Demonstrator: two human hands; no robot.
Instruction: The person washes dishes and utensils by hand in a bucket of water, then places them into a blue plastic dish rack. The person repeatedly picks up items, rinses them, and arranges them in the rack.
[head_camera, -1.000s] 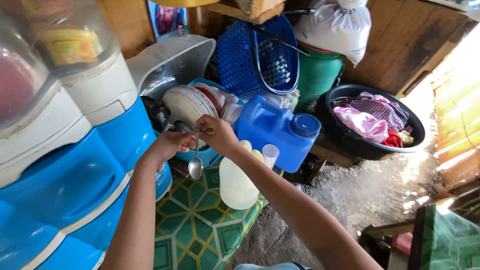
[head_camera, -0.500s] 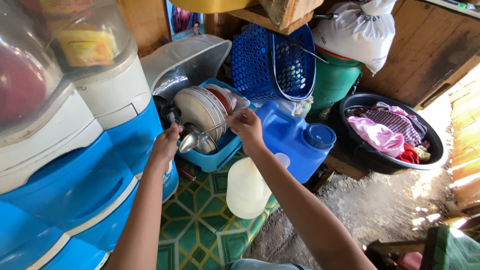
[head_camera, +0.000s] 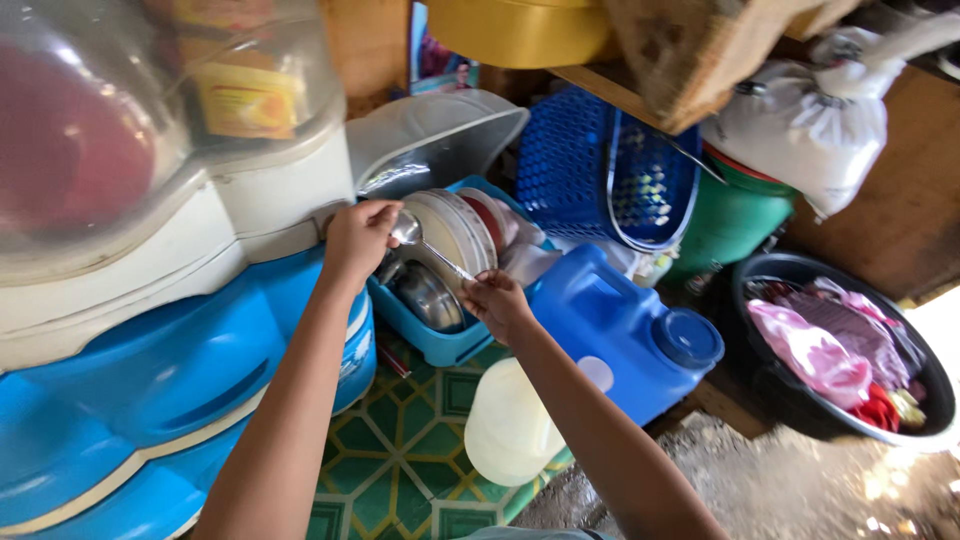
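blue jerrycan (head_camera: 620, 340), white jug (head_camera: 510, 425), black laundry basin (head_camera: 790, 272)

Wooden plank walls (head_camera: 905, 215) enclose the area. A wooden shelf (head_camera: 600, 85) runs overhead. The floor is covered by a green geometric-patterned mat (head_camera: 400, 465), adjoining bare dirt ground (head_camera: 800, 490). Bright daylight enters at the right.

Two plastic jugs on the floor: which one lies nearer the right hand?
The blue jug with the blue screw cap, lying right beside the right hand that holds the spoon. The whitish translucent jug stands lower, on the green patterned mat.
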